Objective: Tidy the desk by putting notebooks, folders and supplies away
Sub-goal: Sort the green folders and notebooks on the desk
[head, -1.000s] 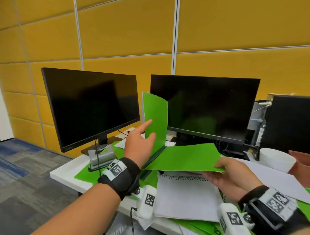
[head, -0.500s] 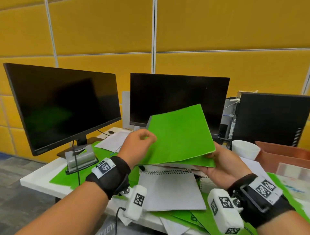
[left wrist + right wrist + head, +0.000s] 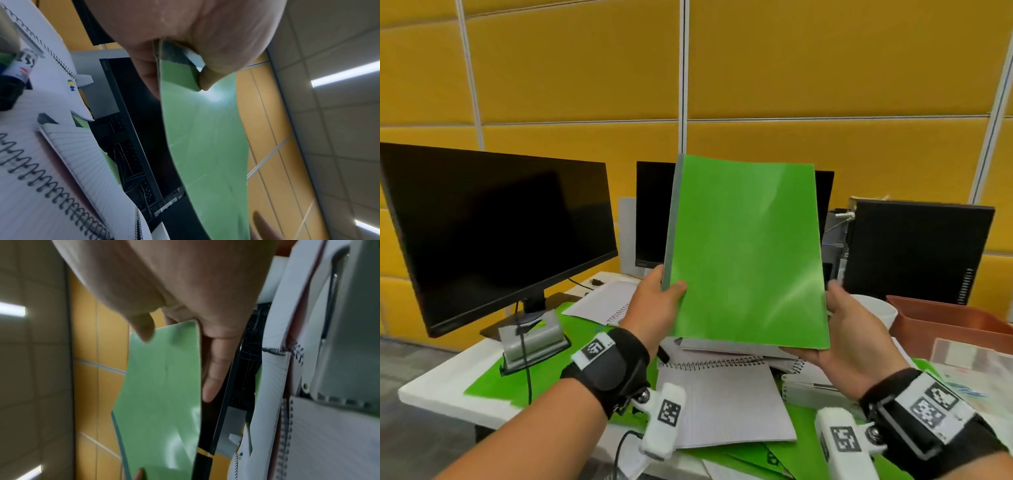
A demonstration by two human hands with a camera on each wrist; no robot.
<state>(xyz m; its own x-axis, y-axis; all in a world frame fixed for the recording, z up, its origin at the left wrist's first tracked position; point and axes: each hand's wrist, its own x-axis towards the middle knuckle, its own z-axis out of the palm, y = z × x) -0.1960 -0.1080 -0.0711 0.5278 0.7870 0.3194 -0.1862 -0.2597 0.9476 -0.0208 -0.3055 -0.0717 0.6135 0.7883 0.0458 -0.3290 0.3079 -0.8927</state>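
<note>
I hold the green folder (image 3: 746, 250) closed and nearly upright above the counter (image 3: 448, 380); its glossy cover catches glare and a grey edge runs down its left side. My left hand (image 3: 654, 308) pinches its lower left edge, thumb in front. My right hand (image 3: 856, 329) grips the lower right corner, fingers (image 3: 216, 366) behind it.

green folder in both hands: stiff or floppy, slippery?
Likely floppy: the green folder bows between the left hand and right hand, and curves in the left wrist view. Probably slick: its cover shows glossy glare. Seems light, held by thumb pinches at the lower corners.
</note>
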